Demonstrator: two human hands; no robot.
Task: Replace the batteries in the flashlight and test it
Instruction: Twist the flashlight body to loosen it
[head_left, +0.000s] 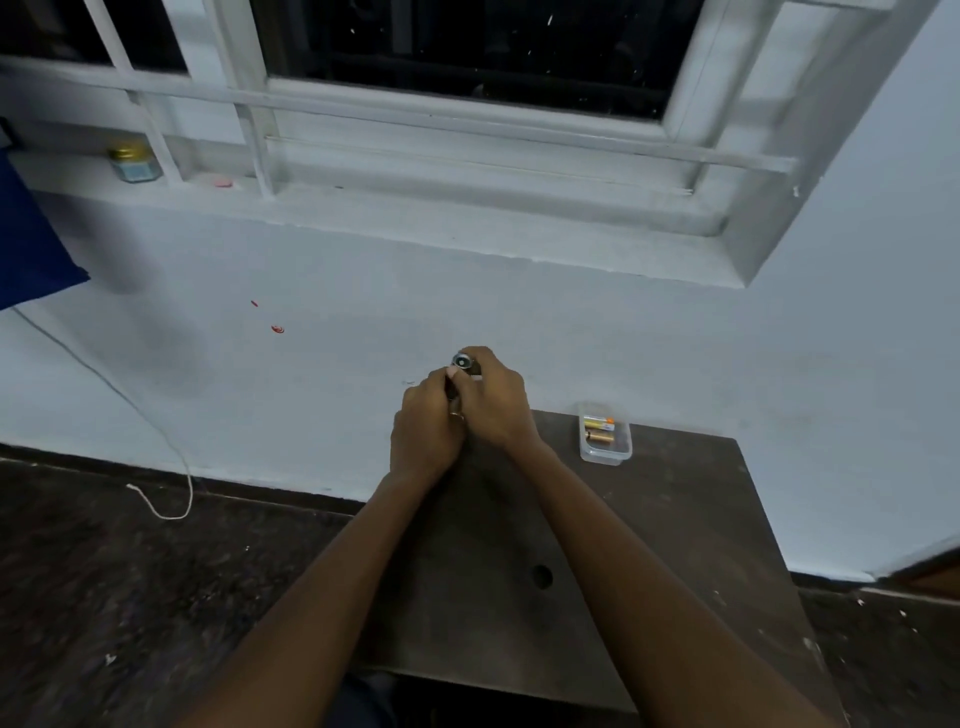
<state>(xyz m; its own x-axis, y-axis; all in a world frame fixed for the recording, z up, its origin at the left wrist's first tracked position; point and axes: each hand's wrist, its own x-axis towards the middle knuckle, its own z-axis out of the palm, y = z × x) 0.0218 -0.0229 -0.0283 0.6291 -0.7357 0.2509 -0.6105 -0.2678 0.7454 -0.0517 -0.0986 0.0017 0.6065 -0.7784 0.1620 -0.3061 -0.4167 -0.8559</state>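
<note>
Metal is glinting between the fingers (451, 372): both hands are closing around a small dark torch (464, 364), the left hand (426, 434) wrapping its body, the right hand (493, 400) pinching the head, whose round silvery lens end is facing up. It is hovering above the far edge of the brown surface (675, 519). Near the right hand, a clear tub (605, 434) is sitting there, holding gold-coloured batteries (599, 429).
</note>
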